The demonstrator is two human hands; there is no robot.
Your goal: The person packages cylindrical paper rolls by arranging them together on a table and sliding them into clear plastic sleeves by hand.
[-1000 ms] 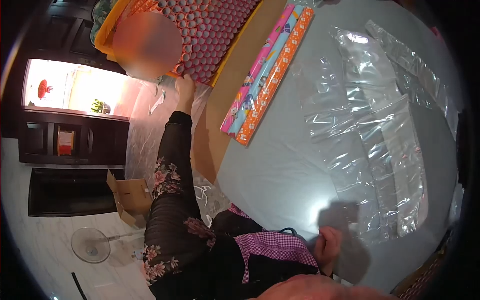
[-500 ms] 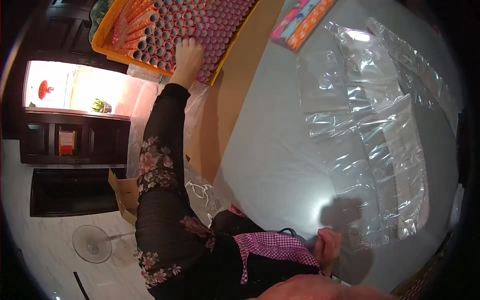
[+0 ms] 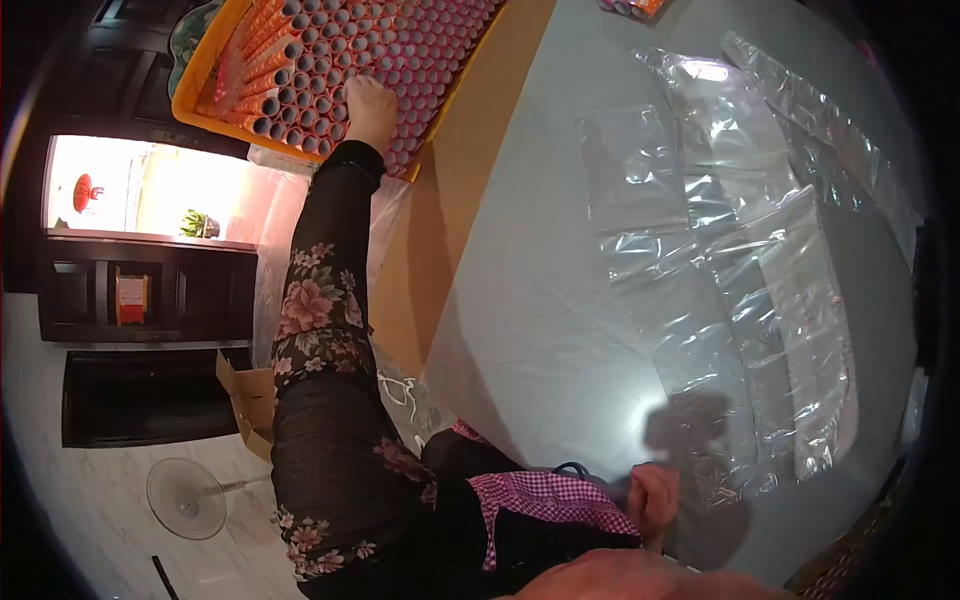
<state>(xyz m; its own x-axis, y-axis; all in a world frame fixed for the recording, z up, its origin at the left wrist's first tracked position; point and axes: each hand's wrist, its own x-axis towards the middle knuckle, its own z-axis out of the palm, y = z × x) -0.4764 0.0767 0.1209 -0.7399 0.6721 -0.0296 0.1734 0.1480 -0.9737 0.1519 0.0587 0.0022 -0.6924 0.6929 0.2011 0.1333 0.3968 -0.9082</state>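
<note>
My left hand [image 3: 371,112] reaches into a yellow crate [image 3: 185,108] at upper left, its fingers curled down among patterned tubes [image 3: 330,62]. The tubes are hollow, orange on one side and pink on the other, packed in rows with open ends showing. Hidden fingertips keep me from telling what they grip. At lower right my right hand [image 3: 655,500] rests low by the near edge of the grey table [image 3: 520,290], with its fingers curled in. Nothing can be seen sticking out of it. Clear plastic bags [image 3: 740,250] lie flat and overlapping beyond it.
A brown cardboard sheet [image 3: 440,250] lies beside the crate. At the top edge, a colourful pack [image 3: 636,8] is partly cut off. An open carton [image 3: 250,405] and a fan [image 3: 187,498] stand to the left. White string [image 3: 398,388] lies near my body.
The view has shifted, and the colourful pack has slid mostly out at the top. My left hand stays on the tubes, its fingers more bent. My right hand has barely moved.
</note>
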